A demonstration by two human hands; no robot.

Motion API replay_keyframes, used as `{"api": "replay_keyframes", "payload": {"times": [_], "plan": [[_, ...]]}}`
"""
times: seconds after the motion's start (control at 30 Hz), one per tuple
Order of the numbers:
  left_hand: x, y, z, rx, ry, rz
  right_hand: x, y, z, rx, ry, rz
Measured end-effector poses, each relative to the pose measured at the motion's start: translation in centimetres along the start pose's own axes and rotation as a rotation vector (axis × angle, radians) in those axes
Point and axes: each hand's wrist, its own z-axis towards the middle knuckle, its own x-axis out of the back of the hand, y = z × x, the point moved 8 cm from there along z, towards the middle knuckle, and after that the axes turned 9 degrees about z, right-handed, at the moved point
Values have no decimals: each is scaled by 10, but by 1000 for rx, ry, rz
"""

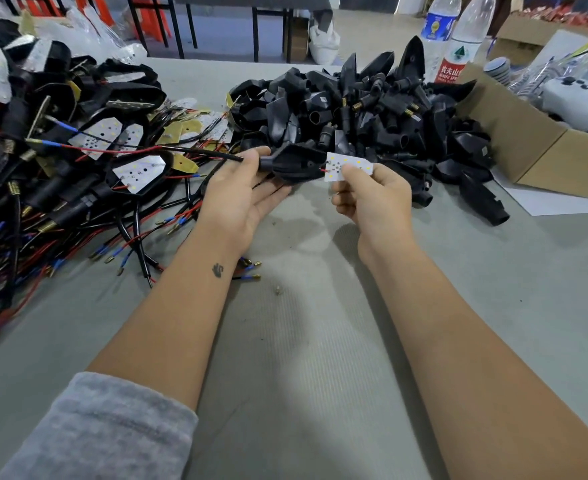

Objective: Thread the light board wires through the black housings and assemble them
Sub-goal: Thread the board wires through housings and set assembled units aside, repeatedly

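A black housing (294, 164) lies across the fingers of my left hand (240, 192), with the thumb pressed on its narrow neck. A black sheathed wire (212, 153) comes out of that neck toward the left. My right hand (372, 195) pinches a white light board (348, 166) with small yellow LEDs, held just right of the housing's wide mouth. A short red wire runs from the board into the housing.
A heap of empty black housings (372, 109) lies behind my hands. Assembled units and loose red and black wires (77, 161) pile up at the left. A cardboard box (535, 147) and two water bottles (458, 39) stand at the right.
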Motion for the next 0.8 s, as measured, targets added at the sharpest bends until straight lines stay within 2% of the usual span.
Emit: {"api": "replay_keyframes", "payload": {"times": [0.2, 0.43, 0.67, 0.8], "plan": [[-12, -6, -4, -5, -86, 187, -17, 5, -4, 91, -136, -309], [-11, 1, -6, -50, -66, 185, -23, 5, -5, 126, -179, -374], [-13, 2, -8, -88, -72, 266, -17, 2, -7, 143, -116, -391], [-16, 2, -9, -134, -101, 403, -8, -6, -6, 224, 14, -483]]}}
